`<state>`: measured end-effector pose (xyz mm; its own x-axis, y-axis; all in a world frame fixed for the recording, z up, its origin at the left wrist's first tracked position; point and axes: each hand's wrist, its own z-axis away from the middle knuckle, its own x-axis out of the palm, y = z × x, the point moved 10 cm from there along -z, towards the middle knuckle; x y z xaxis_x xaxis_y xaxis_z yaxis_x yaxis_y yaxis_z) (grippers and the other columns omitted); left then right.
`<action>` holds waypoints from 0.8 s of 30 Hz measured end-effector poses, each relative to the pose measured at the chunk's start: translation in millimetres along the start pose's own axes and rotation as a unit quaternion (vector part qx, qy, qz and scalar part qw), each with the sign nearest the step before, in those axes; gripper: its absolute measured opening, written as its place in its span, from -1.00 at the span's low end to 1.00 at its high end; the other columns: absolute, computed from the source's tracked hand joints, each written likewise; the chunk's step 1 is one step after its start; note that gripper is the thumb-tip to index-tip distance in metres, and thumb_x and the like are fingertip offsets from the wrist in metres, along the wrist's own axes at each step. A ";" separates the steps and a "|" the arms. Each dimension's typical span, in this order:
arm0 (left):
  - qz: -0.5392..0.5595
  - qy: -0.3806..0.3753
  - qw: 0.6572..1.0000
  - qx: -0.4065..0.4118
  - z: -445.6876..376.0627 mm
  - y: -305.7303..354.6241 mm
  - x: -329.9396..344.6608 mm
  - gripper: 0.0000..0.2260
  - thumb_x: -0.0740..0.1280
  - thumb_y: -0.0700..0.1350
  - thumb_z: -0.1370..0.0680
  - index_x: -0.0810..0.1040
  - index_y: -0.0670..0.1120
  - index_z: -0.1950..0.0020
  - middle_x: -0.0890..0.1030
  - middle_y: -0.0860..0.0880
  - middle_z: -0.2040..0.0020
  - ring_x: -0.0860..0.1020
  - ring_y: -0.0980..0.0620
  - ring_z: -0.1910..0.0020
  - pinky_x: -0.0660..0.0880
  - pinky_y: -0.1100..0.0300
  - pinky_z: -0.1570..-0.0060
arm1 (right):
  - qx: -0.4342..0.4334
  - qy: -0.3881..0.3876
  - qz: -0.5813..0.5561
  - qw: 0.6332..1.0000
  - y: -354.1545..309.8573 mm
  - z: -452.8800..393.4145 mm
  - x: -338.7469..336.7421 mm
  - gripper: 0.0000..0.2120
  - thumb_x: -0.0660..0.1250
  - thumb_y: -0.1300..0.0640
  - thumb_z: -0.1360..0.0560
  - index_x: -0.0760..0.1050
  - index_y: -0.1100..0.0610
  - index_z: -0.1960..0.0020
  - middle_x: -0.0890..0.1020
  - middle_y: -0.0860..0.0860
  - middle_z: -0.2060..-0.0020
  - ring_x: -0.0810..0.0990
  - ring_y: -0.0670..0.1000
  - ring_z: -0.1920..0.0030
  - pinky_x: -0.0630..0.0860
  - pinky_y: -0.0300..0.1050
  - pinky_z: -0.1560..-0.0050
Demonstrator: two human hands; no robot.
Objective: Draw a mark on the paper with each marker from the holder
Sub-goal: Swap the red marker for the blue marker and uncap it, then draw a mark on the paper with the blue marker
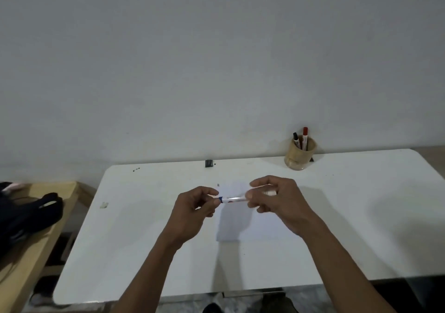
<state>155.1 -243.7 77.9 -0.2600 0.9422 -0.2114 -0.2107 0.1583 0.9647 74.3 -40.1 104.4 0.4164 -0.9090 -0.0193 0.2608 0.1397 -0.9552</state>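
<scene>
Holding a blue marker (pixel 232 199) level over the paper (pixel 262 226), left hand (pixel 192 212) pinching the cap end, right hand (pixel 277 199) gripping the body. Probably uncapping or capping. Two markers waiting in the far-right holder (pixel 298 157).

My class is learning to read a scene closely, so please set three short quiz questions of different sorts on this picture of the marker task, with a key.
1. True or false: the holder stands at the table's near edge, beside the person.
2. Multiple choice: how many markers stand in the holder? A) none B) two C) five
3. Fill in: both hands hold one marker level above the ____.

Key
1. False; it stands at the far edge, by the wall.
2. B; a black-capped marker and a red-capped marker.
3. Paper; the left hand pinches the blue end, the right hand the white barrel.
</scene>
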 end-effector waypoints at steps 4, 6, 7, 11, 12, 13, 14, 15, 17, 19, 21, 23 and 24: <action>-0.055 0.004 0.998 0.026 -0.9 1.4 10.8 -0.89 0.47 -0.16 -0.50 0.71 -0.09 -0.02 0.70 -0.04 0.21 0.57 0.11 0.30 0.61 0.25 0.18 | 0.033 0.083 -0.227 0.970 22.2 -1.9 4.3 -0.88 0.54 0.32 -0.43 0.67 0.29 0.05 0.68 0.11 0.29 0.64 0.01 0.31 0.62 -0.22 0.25; -0.071 0.018 0.997 0.031 -0.5 1.6 14.9 -0.89 0.47 -0.14 -0.50 0.72 -0.09 0.00 0.70 -0.03 0.21 0.57 0.10 0.32 0.58 0.31 0.22 | 0.048 0.071 -0.247 0.965 34.4 -1.5 17.6 -0.92 0.51 0.29 -0.48 0.68 0.28 0.04 0.68 0.11 0.26 0.62 0.01 0.28 0.62 -0.22 0.22; -0.077 0.023 0.996 0.032 0.3 1.3 16.4 -0.90 0.46 -0.13 -0.51 0.73 -0.09 0.01 0.70 0.00 0.21 0.57 0.10 0.33 0.57 0.33 0.23 | 0.050 0.060 -0.225 0.971 39.1 -0.7 24.1 -0.92 0.50 0.27 -0.50 0.68 0.28 0.03 0.68 0.13 0.25 0.62 0.02 0.26 0.62 -0.20 0.21; -0.102 0.002 0.995 0.015 4.4 -7.4 19.7 -0.91 0.43 -0.13 -0.54 0.73 -0.09 0.07 0.66 0.07 0.29 0.53 0.14 0.40 0.49 0.40 0.29 | 0.040 0.049 -0.129 0.990 52.7 -4.1 32.2 -0.83 0.46 0.14 -0.56 0.69 0.26 0.05 0.74 0.14 0.23 0.69 0.07 0.19 0.63 -0.12 0.11; -0.104 -0.011 0.994 0.004 3.9 -11.2 20.3 -0.90 0.42 -0.11 -0.54 0.72 -0.09 0.10 0.64 0.07 0.33 0.51 0.13 0.41 0.48 0.39 0.30 | 0.037 0.045 -0.117 0.991 54.4 -6.3 31.7 -0.83 0.45 0.14 -0.56 0.69 0.26 0.07 0.74 0.13 0.24 0.70 0.08 0.18 0.62 -0.10 0.08; -0.100 -0.023 0.995 -0.008 2.9 -15.7 20.7 -0.89 0.42 -0.10 -0.54 0.72 -0.09 0.13 0.63 0.06 0.35 0.50 0.11 0.42 0.48 0.36 0.30 | 0.036 0.039 -0.111 0.992 56.5 -8.6 32.0 -0.83 0.45 0.14 -0.57 0.69 0.25 0.08 0.74 0.13 0.25 0.69 0.09 0.18 0.62 -0.09 0.07; -0.088 -0.034 0.995 -0.020 1.5 -19.4 21.5 -0.88 0.43 -0.09 -0.54 0.72 -0.10 0.14 0.62 0.06 0.36 0.50 0.10 0.42 0.48 0.34 0.30 | 0.036 0.033 -0.110 0.993 58.3 -11.2 32.1 -0.85 0.44 0.16 -0.57 0.68 0.25 0.08 0.73 0.12 0.26 0.69 0.08 0.19 0.62 -0.10 0.07; -0.070 -0.043 0.996 -0.032 -0.1 -23.0 22.2 -0.87 0.43 -0.10 -0.54 0.72 -0.12 0.14 0.62 0.05 0.37 0.50 0.08 0.43 0.48 0.33 0.31 | 0.038 0.030 -0.118 0.992 59.5 -14.5 31.4 -0.87 0.43 0.19 -0.58 0.67 0.25 0.08 0.73 0.11 0.28 0.68 0.07 0.22 0.62 -0.12 0.10; -0.028 -0.053 0.996 -0.070 -5.1 -33.7 20.2 -0.84 0.43 -0.12 -0.54 0.73 -0.20 0.11 0.62 -0.01 0.37 0.49 0.06 0.43 0.48 0.29 0.32 | 0.043 0.046 -0.168 0.984 62.5 -24.4 20.0 -0.90 0.40 0.27 -0.58 0.65 0.26 0.08 0.70 0.09 0.33 0.65 0.04 0.29 0.62 -0.19 0.19; -0.023 -0.050 0.992 -0.112 -12.0 -49.6 10.3 -0.85 0.44 -0.16 -0.53 0.73 -0.24 0.11 0.63 -0.07 0.36 0.49 0.06 0.43 0.51 0.22 0.30 | 0.038 0.079 -0.212 0.973 62.6 -39.6 -4.4 -0.91 0.37 0.32 -0.58 0.64 0.27 0.08 0.69 0.06 0.37 0.63 0.01 0.34 0.61 -0.24 0.27; -0.075 -0.021 0.987 -0.143 -23.5 -66.2 -6.1 -0.90 0.47 -0.16 -0.51 0.73 -0.17 0.15 0.67 -0.15 0.32 0.50 0.07 0.43 0.53 0.15 0.26 | 0.029 0.087 -0.212 0.973 59.7 -56.3 -27.1 -0.92 0.37 0.30 -0.59 0.63 0.27 0.06 0.68 0.06 0.35 0.64 0.00 0.32 0.62 -0.24 0.26; -0.145 0.044 0.976 -0.154 -40.0 -74.3 -24.6 -0.97 0.50 -0.11 -0.47 0.70 -0.06 0.16 0.70 -0.13 0.31 0.54 0.06 0.44 0.53 0.18 0.25 | 0.027 0.074 -0.199 0.977 58.7 -70.1 -37.5 -0.92 0.38 0.26 -0.59 0.64 0.27 0.04 0.67 0.09 0.29 0.65 0.02 0.28 0.63 -0.21 0.21; -0.170 0.079 0.970 -0.155 -49.7 -74.3 -31.5 -0.94 0.51 -0.09 -0.45 0.67 -0.04 0.15 0.70 -0.09 0.32 0.57 0.06 0.43 0.51 0.21 0.27 | 0.028 0.070 -0.191 0.979 59.6 -75.8 -38.3 -0.91 0.39 0.25 -0.59 0.64 0.26 0.04 0.67 0.10 0.28 0.65 0.04 0.26 0.63 -0.20 0.19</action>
<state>132.1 -299.8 5.1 -0.2622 0.7900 -0.5542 -0.5762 0.3325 0.7466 7.8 -26.8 25.8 0.1567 -0.9433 0.2925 0.4238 -0.2033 -0.8826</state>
